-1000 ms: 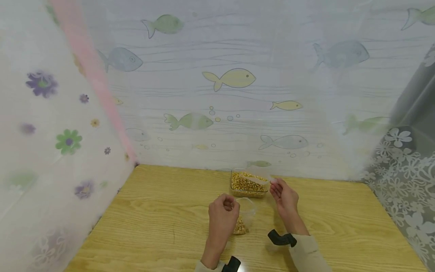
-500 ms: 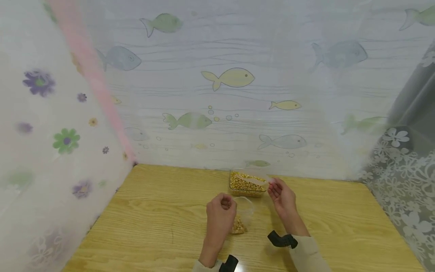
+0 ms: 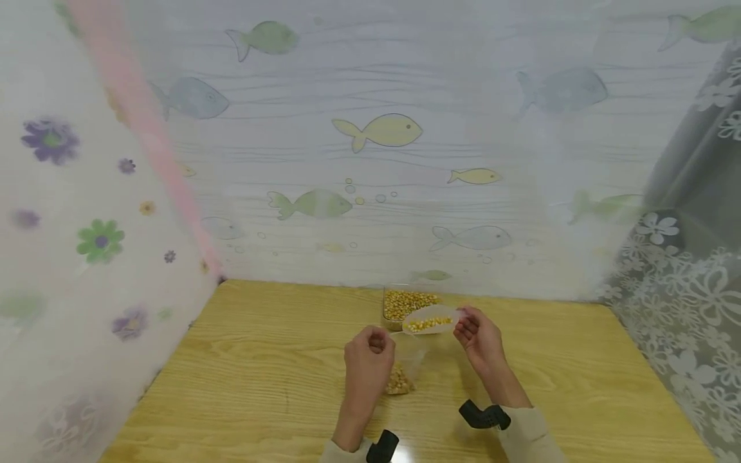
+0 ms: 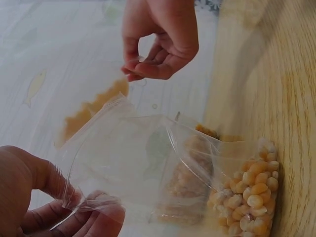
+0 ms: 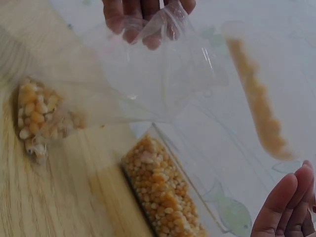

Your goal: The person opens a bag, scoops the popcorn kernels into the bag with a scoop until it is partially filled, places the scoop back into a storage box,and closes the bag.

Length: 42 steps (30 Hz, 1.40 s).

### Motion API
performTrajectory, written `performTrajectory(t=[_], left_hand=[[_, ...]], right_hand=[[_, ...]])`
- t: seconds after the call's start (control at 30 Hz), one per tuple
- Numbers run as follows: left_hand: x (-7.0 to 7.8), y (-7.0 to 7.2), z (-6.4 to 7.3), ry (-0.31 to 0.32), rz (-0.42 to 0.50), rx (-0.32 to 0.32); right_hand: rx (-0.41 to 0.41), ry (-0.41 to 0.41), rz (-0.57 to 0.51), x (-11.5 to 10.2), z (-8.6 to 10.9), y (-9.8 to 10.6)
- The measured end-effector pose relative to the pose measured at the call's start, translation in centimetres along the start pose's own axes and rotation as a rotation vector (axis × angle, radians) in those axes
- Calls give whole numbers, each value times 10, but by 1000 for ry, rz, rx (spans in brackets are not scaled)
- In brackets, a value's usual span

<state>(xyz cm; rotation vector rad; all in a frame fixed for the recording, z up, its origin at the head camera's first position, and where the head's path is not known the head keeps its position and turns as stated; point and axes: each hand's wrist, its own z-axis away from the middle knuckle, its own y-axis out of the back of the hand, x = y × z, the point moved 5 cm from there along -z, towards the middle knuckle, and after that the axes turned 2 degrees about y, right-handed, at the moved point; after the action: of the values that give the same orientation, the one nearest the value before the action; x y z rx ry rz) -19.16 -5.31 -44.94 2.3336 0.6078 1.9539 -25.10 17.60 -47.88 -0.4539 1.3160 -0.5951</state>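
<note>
The left hand pinches a bag, the right hand a scoop. The head view shows the scoop's corn directly; wrist views, through its wall.

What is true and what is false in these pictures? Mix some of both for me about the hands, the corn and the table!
1. The left hand pinches a clear bag with corn inside. True.
2. The right hand holds nothing. False: it holds a pale scoop.
3. The scoop has corn in it. True.
4. The clear container is empty. False: it has lots of corn in it.
5. Fish pictures show behind the table. True.
6. The table is bright blue. False: it is yellowish, like wood.
</note>
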Motion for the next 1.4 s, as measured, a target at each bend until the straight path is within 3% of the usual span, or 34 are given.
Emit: performTrajectory(t=[0.2,0.47,0.9,1.23,1.4], left_hand=[[1,2,-1,-17,-8,5],[1,1,0,-24,-19,0],[2,0,1,-59,-38,-9],[2,1,2,-53,-39,-9],[2,0,3,-48,-39,-8]], right_hand=[[-47,34,76,0,-2,1],[-16,54,197,-2,-1,3],[52,283,472,-21,18,-12],[19,486,708,-34,40,-35],[-7,578,755,-35,48,-42]])
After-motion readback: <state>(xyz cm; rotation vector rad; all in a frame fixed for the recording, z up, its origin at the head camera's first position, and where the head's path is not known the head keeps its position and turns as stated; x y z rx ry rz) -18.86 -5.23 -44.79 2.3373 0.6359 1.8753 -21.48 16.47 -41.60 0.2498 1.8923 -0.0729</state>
